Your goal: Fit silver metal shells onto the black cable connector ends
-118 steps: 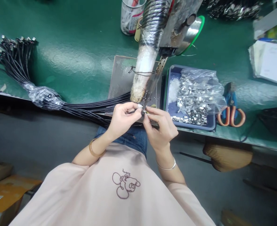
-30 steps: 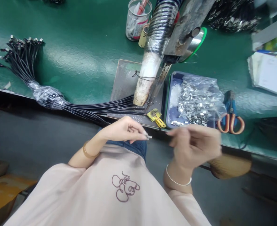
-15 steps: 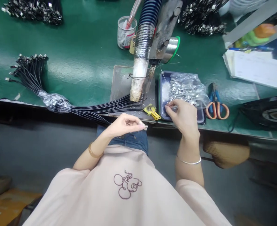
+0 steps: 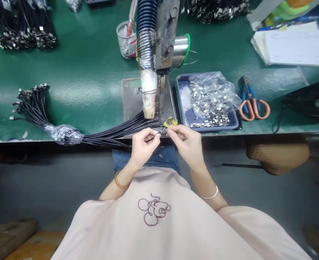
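Note:
At the bench edge, my left hand (image 4: 145, 146) is closed in a pinch on a thin black cable (image 4: 150, 139), whose end points to the right. My right hand (image 4: 186, 144) is pinched shut close beside it; what lies between its fingertips is too small to make out. The fingertips of both hands almost meet. Just beyond them lies a small yellow tool (image 4: 170, 122), partly covered by my right hand. From the left, a bundle of black cables (image 4: 107, 134) wrapped in plastic film (image 4: 64, 134) reaches the metal plate (image 4: 129, 94), under the nozzle of a taped hose (image 4: 149, 104).
Right of the plate stands a blue tray (image 4: 227, 127) of small metal connectors (image 4: 206, 101) and a plastic bag. Scissors (image 4: 253, 104) lie beside it. A solder spool (image 4: 180, 50), a clear cup (image 4: 126, 41), papers (image 4: 297, 47) and more cable bundles (image 4: 26, 32) are farther back.
My right hand has left the tray and come left to meet my left hand. My left hand has turned and moved slightly up. The view has shifted.

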`<state>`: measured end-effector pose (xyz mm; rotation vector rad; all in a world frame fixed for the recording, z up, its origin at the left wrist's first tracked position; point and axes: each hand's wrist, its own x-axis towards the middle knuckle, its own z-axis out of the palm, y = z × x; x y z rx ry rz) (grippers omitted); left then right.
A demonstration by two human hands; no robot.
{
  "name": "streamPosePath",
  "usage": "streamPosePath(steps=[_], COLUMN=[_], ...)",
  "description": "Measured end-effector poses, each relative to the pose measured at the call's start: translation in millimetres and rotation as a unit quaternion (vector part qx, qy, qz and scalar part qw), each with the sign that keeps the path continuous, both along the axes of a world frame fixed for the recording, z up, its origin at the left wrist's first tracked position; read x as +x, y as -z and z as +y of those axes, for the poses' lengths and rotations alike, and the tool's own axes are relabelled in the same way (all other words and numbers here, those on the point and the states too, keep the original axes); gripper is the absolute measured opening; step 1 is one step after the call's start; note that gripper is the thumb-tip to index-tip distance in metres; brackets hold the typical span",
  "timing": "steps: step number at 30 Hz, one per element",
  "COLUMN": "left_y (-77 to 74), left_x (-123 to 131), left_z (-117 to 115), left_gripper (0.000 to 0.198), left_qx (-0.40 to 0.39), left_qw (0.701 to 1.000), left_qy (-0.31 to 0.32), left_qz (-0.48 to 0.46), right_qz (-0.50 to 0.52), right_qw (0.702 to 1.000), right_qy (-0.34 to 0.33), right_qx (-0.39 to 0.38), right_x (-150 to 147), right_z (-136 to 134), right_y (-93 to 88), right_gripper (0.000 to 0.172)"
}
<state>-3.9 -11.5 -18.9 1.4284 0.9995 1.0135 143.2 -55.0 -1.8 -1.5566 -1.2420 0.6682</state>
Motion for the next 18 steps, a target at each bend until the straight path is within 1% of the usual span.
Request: streamPosePath(steps=[4, 8, 18], left_y=[0.6, 0.6, -2.0], left_x=[-0.4, -0.2, -0.4], left_z=[-1.1, -1.6, -3.8], left_gripper=[0.02, 0.021, 0.022], left_qx=[0.058, 0.101, 0.155], left_qw=[0.998, 0.993, 0.985], left_qy=[-0.002, -0.01, -0.017], left_qz=[0.034, 0.056, 0.074], right_qz=[-0.045, -0.071, -0.088], right_qw=[0.998, 0.996, 0.994], right_qy=[-0.035, -0.052, -0.061], right_qx=[0.023, 0.025, 0.007], right_x=[-2.9, -2.1, -0.6], right_z=[3.0, 2.1, 0.2], right_y=[2.6, 1.1, -6.4], right_gripper=[0.022, 0.023, 0.024])
